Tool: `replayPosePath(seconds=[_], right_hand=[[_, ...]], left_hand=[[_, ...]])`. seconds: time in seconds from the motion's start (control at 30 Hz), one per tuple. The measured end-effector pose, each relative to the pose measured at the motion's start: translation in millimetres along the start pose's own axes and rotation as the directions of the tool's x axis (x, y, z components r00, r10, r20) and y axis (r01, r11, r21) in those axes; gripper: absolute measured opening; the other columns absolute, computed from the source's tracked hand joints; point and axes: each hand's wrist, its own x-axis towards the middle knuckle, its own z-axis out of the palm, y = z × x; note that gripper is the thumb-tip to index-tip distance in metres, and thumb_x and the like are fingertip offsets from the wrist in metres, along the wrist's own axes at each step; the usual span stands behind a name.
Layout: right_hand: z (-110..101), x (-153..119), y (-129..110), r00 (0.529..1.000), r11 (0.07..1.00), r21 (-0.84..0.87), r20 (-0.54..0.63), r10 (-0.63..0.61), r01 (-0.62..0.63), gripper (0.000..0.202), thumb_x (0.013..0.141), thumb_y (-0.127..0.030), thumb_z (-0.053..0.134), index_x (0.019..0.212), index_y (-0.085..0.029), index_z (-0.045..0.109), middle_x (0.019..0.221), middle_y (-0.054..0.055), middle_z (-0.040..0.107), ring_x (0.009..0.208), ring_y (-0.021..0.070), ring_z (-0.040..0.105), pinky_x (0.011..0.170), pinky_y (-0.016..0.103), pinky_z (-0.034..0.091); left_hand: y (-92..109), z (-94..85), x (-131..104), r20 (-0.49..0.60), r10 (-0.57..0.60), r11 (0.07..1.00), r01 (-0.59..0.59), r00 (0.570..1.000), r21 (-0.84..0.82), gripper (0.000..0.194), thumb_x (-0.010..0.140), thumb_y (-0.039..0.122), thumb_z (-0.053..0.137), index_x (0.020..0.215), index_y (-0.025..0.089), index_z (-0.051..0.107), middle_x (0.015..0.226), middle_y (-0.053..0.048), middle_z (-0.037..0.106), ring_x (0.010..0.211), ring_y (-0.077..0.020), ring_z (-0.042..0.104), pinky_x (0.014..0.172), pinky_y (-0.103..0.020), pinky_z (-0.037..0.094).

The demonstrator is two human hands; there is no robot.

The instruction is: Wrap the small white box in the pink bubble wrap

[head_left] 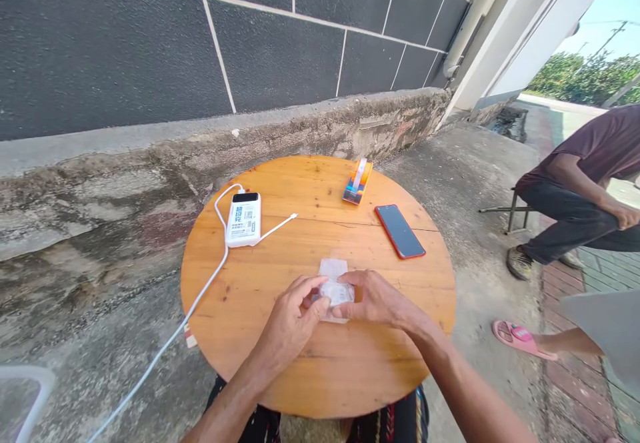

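A small clear plastic packet (336,291) lies near the middle of the round wooden table, with something whitish inside that I cannot make out. My left hand (299,309) grips its left side between thumb and fingers. From the right, my right hand (374,298) holds the opposite side in the same way, fingertips curled against the plastic. The packet's upper end sticks out flat beyond my fingers, and parts of its sides are hidden by them.
A white power bank (243,221) with a white cable (200,294) is at the left. A red-cased phone (400,231) lies at the right, behind it an orange box (357,183). The table (320,369) stands near a wall. A seated person (575,183) and a pink-slippered foot (523,339) are at the right.
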Motion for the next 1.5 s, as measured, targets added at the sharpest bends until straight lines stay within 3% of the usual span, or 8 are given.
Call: replayPosePath(seconds=[0.3, 0.43, 0.57, 0.87, 1.0, 1.07, 1.2, 1.5], right_hand=[[14, 5, 13, 0.972, 0.980, -0.198, -0.236, -0.019, -0.029, 0.034, 0.088, -0.047, 0.055, 0.103, -0.017, 0.064, 0.091, 0.007, 0.062, 0.078, 0.0180, 0.057, 0.071, 0.029, 0.044], [24, 6, 23, 0.891, 0.962, -0.267, -0.448, -0.076, -0.052, 0.045, 0.088, -0.045, 0.055, 0.123, -0.017, 0.056, 0.104, 0.011, 0.060, 0.091, 0.0230, 0.058, 0.082, 0.036, 0.047], [33, 10, 25, 0.826, 0.957, -0.287, -0.548, -0.132, -0.038, 0.028, 0.091, -0.036, 0.053, 0.109, -0.017, 0.063, 0.100, 0.010, 0.061, 0.093, 0.0235, 0.057, 0.083, 0.037, 0.047], [43, 2, 16, 0.863, 0.980, -0.198, -0.496, -0.096, -0.005, 0.022, 0.093, -0.033, 0.050, 0.098, -0.020, 0.068, 0.091, 0.007, 0.064, 0.088, 0.0203, 0.058, 0.079, 0.033, 0.046], [55, -11, 8, 0.873, 0.978, -0.210, -0.473, -0.115, 0.015, 0.023, 0.094, -0.035, 0.049, 0.096, -0.021, 0.068, 0.087, 0.007, 0.063, 0.085, 0.0198, 0.057, 0.077, 0.032, 0.045], [60, -14, 4, 0.875, 0.975, -0.223, -0.468, -0.125, 0.020, 0.024, 0.094, -0.035, 0.049, 0.094, -0.021, 0.068, 0.087, 0.007, 0.063, 0.084, 0.0197, 0.057, 0.076, 0.031, 0.044], [61, -14, -2, 0.891, 0.972, -0.232, -0.431, -0.145, 0.046, 0.025, 0.096, -0.031, 0.045, 0.091, -0.021, 0.068, 0.087, 0.006, 0.063, 0.084, 0.0190, 0.056, 0.078, 0.032, 0.042], [4, 13, 18, 0.941, 0.989, -0.139, -0.322, -0.100, 0.057, 0.024, 0.095, -0.025, 0.044, 0.098, -0.019, 0.067, 0.097, 0.007, 0.067, 0.092, 0.0192, 0.061, 0.082, 0.033, 0.047]], left_hand=[[6, -2.4, 28, 0.031, -0.085, 0.996, 0.084, 0.996, 0.028, 0.036, 0.088, 0.039, 0.045, 0.104, 0.014, 0.066, 0.081, -0.004, 0.067, 0.073, -0.0162, 0.060, 0.066, -0.025, 0.047], [9, -4.4, 44, 0.100, -0.099, 0.985, 0.084, 0.990, 0.149, 0.038, 0.089, 0.040, 0.040, 0.086, 0.016, 0.069, 0.066, 0.001, 0.061, 0.055, -0.0123, 0.052, 0.051, -0.022, 0.038], [10, -4.1, 56, 0.080, -0.054, 0.966, 0.031, 0.995, 0.257, 0.036, 0.087, 0.037, 0.041, 0.074, 0.017, 0.069, 0.068, -0.001, 0.060, 0.057, -0.0125, 0.052, 0.049, -0.022, 0.035], [10, -0.2, 41, 0.048, 0.004, 0.927, -0.022, 0.999, 0.375, 0.039, 0.090, 0.032, 0.039, 0.062, 0.019, 0.063, 0.061, -0.001, 0.061, 0.062, -0.0149, 0.055, 0.059, -0.024, 0.039], [-2, 4.2, 8, -0.101, 0.041, 0.948, -0.007, 0.994, 0.317, 0.027, 0.091, 0.032, 0.046, 0.102, 0.020, 0.067, 0.089, -0.004, 0.067, 0.079, -0.0166, 0.061, 0.071, -0.026, 0.047], [-8, 9.4, -11, -0.209, 0.135, 0.944, -0.062, 0.969, 0.324, 0.030, 0.092, 0.030, 0.048, 0.117, 0.020, 0.060, 0.099, -0.006, 0.064, 0.084, -0.0161, 0.061, 0.073, -0.026, 0.050], [-10, 21.2, -36, -0.233, 0.493, 0.790, -0.319, 0.838, 0.524, 0.021, 0.087, 0.016, 0.055, 0.105, 0.021, 0.065, 0.108, -0.008, 0.061, 0.097, -0.0193, 0.058, 0.085, -0.032, 0.049], [-7, 25.3, -37, -0.215, 0.553, 0.742, -0.358, 0.805, 0.567, 0.018, 0.086, 0.012, 0.054, 0.098, 0.021, 0.064, 0.103, -0.008, 0.063, 0.091, -0.0198, 0.059, 0.077, -0.033, 0.052]])
